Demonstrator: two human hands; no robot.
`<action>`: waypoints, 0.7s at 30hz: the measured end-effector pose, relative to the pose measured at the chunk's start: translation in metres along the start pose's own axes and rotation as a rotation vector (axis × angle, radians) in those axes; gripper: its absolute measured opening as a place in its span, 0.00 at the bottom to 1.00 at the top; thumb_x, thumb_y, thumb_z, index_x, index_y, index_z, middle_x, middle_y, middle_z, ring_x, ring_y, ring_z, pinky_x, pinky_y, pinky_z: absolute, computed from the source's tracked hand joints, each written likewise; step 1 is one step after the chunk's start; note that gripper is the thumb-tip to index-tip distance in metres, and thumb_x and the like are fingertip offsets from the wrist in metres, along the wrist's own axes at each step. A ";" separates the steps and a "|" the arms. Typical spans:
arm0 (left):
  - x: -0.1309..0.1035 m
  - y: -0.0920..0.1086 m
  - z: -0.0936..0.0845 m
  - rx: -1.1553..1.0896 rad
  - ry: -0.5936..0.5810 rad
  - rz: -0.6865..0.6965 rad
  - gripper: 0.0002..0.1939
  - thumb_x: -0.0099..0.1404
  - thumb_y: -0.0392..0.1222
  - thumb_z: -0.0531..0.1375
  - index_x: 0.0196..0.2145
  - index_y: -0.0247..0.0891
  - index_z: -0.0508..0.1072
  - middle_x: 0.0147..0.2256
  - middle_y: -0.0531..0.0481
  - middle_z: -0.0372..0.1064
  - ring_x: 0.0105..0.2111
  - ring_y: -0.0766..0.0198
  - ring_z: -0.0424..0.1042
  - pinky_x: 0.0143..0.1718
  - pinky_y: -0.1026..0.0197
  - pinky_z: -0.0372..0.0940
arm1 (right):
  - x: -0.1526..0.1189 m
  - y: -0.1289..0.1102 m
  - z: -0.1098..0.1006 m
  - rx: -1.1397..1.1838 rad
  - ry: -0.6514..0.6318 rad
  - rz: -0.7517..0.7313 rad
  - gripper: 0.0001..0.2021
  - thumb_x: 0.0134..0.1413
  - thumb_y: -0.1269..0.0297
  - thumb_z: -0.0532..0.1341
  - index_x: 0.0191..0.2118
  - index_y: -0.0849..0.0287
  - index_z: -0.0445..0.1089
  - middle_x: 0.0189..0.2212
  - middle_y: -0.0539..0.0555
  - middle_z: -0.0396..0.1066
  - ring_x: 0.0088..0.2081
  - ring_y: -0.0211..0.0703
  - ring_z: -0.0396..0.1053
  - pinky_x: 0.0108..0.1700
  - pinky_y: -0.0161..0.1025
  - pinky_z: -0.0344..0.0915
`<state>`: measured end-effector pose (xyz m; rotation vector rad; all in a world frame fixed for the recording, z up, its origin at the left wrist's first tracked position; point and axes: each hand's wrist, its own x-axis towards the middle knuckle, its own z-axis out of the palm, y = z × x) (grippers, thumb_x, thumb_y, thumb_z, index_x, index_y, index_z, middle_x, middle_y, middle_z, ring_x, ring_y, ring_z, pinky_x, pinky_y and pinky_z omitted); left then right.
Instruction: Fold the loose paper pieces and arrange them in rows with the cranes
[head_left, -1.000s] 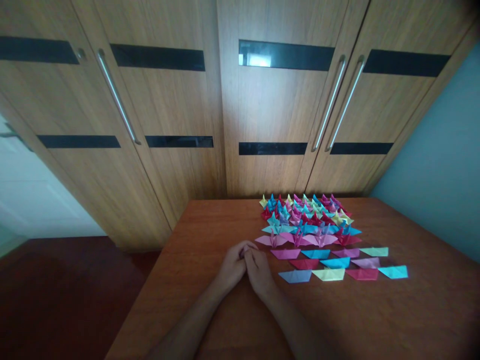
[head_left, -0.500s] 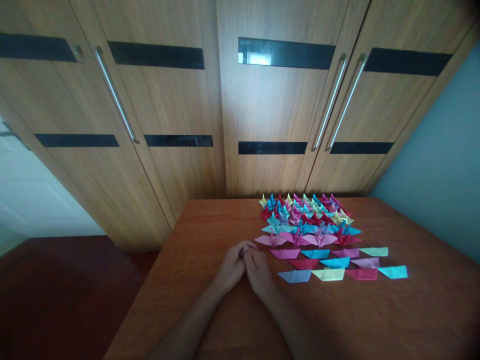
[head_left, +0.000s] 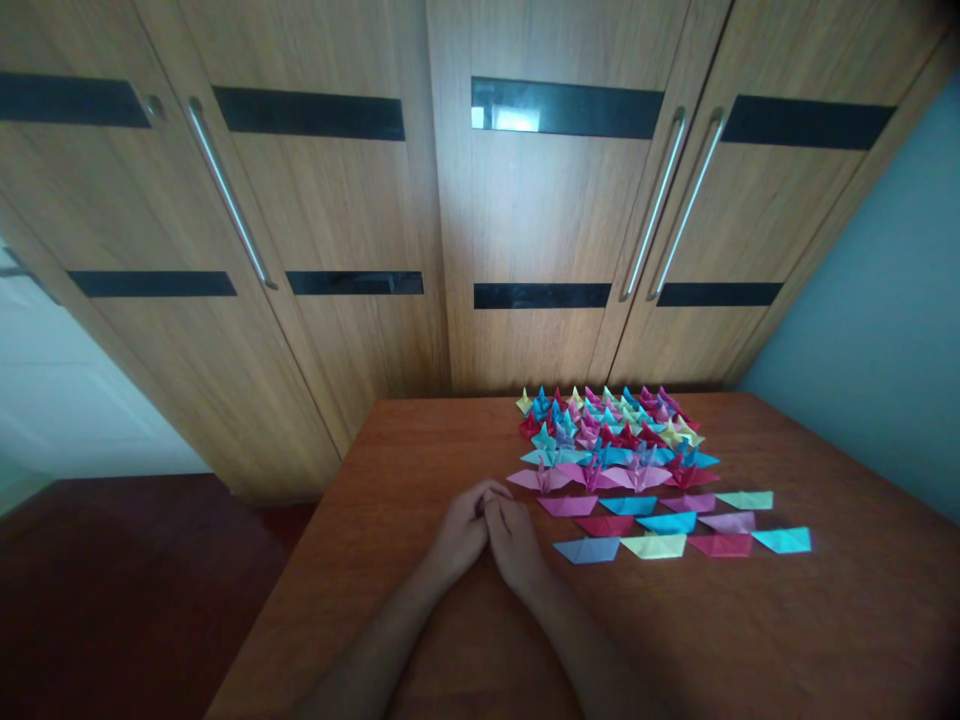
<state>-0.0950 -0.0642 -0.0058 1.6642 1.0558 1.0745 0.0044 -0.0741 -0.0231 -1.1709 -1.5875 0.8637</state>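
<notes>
My left hand (head_left: 460,532) and my right hand (head_left: 514,540) rest together on the wooden table (head_left: 360,540), fingers closed and folded against each other. No object shows in either one; the inside of the clasp is hidden. Just right of my right hand lie rows of flat folded paper strips with slanted ends, among them a blue-grey strip (head_left: 587,551), a pale yellow strip (head_left: 654,546) and a magenta strip (head_left: 568,506). Behind these stand several rows of colourful origami cranes, with a pink crane (head_left: 545,479) nearest my hands.
A wooden wardrobe (head_left: 367,340) with metal handles and dark glass bands rises at the table's far edge. To the right is a blue wall (head_left: 862,330). Dark red floor (head_left: 150,590) and a white door (head_left: 90,400) lie to the left.
The view has shifted very slightly. Both hands stay clasped in the same place, and the paper pieces have not moved on the table.
</notes>
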 end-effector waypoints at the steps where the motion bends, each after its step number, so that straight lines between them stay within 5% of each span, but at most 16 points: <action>1: 0.000 0.000 0.000 0.000 -0.003 0.002 0.16 0.50 0.30 0.52 0.35 0.37 0.74 0.33 0.50 0.73 0.35 0.61 0.69 0.39 0.62 0.62 | 0.000 0.000 0.000 0.000 -0.002 0.001 0.19 0.61 0.61 0.44 0.24 0.59 0.67 0.24 0.52 0.70 0.28 0.40 0.67 0.29 0.34 0.58; 21: -0.001 0.002 -0.001 0.010 -0.008 -0.008 0.17 0.50 0.29 0.51 0.35 0.37 0.74 0.33 0.49 0.72 0.35 0.61 0.68 0.39 0.61 0.62 | -0.001 0.000 0.000 -0.007 0.000 0.000 0.19 0.61 0.61 0.44 0.24 0.59 0.65 0.24 0.53 0.70 0.28 0.40 0.67 0.29 0.35 0.58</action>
